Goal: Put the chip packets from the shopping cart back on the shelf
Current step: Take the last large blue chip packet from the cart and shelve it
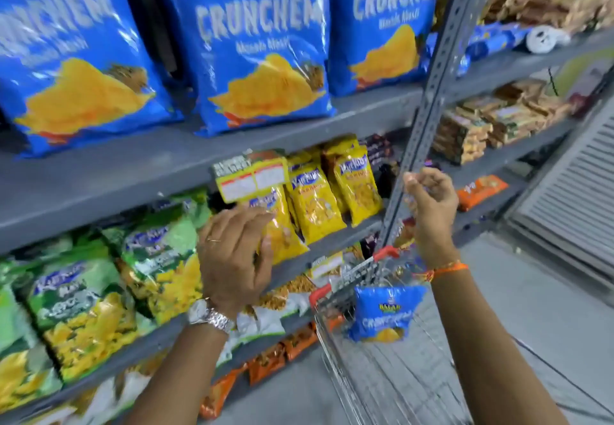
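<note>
At the middle shelf our left hand presses a yellow packet flat-fingered, likely squaring it, the right hand curls (round what we cannot tell), a blue packet sits in the cart.

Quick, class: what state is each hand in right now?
Left hand: open, fingers touching a yellow packet.
Right hand: fingers curled; whether it holds anything cannot be told.
</note>
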### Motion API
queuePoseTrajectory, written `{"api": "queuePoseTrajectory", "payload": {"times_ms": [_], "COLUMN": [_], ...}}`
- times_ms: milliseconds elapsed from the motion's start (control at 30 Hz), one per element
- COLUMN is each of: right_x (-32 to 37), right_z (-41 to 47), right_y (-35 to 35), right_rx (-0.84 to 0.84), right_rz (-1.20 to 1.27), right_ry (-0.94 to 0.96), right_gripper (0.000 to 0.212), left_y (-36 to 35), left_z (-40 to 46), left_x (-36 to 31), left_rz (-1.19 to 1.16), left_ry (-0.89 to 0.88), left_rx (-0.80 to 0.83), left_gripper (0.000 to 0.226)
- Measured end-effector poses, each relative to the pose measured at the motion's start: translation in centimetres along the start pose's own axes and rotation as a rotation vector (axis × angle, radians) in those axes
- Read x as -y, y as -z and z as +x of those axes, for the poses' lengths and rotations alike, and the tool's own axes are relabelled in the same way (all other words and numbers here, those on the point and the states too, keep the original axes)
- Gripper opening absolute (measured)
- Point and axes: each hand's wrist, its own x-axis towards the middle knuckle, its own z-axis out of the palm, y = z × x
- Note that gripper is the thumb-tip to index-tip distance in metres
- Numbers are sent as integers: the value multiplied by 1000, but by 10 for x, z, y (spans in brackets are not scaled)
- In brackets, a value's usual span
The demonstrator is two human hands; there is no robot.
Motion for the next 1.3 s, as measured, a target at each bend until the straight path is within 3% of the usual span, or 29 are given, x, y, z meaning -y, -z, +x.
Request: {"api": "queuePoseTrajectory", "payload": {"times_ms": [100,267,367,467,533,800,933,1033,1167,1300], "right_x": [-78,-197,-251,-292,-314,-364,-372,-377,-386,-392], "right_z": [-15,-54,-72,-79,-78,-60,-59,-59,-59,-58], "right_y": [59,146,179,201,208,218,223,228,234,228], "right_rx": [-103,-228,-174,-126,-89,36,-2,13,79,89], "right_rz": [-167,-342,-445,-518,-565,-553,-528,-518,-496,-343], "right_ry": [-168,-415,-597,-736,-775,-704,-742,-728,-702,-701], "right_gripper": [20,42,39,68,76,76,82,77,53,55], "left_y": [-53,-118,-147,-168,-180,-195,-198,-199,-203,-207], "left_z": [-52,-135,-175,-207,-224,-251,-251,-252,-257,-261], "left_x": [-18,-24,-36,-53,-62,-66,-68,-68,-69,-68], "left_rz": [-112,-204,-285,-359,-398,-427,-415,-407,-402,-401], "left_ry": [28,94,58,62,65,62,58,40,36,32], "left_rx": [286,681,852,934,963,893,841,792,744,707], "left_gripper": [28,33,35,38,38,37,40,42,43,43]}}
